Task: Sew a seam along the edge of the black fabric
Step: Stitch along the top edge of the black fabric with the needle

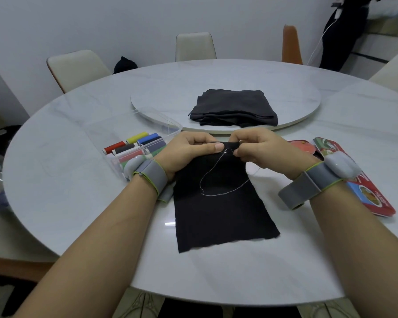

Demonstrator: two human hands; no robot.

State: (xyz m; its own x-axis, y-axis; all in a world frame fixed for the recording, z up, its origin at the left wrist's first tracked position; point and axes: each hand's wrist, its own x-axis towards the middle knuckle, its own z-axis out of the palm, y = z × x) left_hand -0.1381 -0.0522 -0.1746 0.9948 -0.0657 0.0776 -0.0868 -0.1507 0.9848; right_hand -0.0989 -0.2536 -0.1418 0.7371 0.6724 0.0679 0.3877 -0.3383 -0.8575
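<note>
Closest to the viewer, the near edge of the black fabric [218,203] lies flat on the white counter [78,203], between the two forearms. From there the cloth runs away toward the fingers. A loop of pale thread [216,187] lies on the cloth just short of the fingers, and one end rises to the far edge. Both wrists wear grey wristbands [152,177].

The far edge of the cloth is lifted and folded over, and both hands hold it there. The left hand [189,154] grips it with the thumb lying along the top and the fingers [207,148] curled behind. The right hand [260,148] faces it, and its fingers [248,145] pinch the same edge where the thread meets the cloth. The two sets of fingertips are almost touching. Whether a needle sits in that pinch cannot be made out.

Just beyond the left hand's knuckles and out to the left is a clear box of spools [136,148], holding red, yellow, blue, black and green ones. Outside the right wrist lies a red tin [372,198], partly under the arm.

Past the fingers a round turntable [156,104] sits on the counter, and its near rim is close to the knuckles. A folded dark cloth [233,107] rests on it, straight ahead of the right hand. Farthest away, pale chairs [194,47] and an orange one stand around the counter.
</note>
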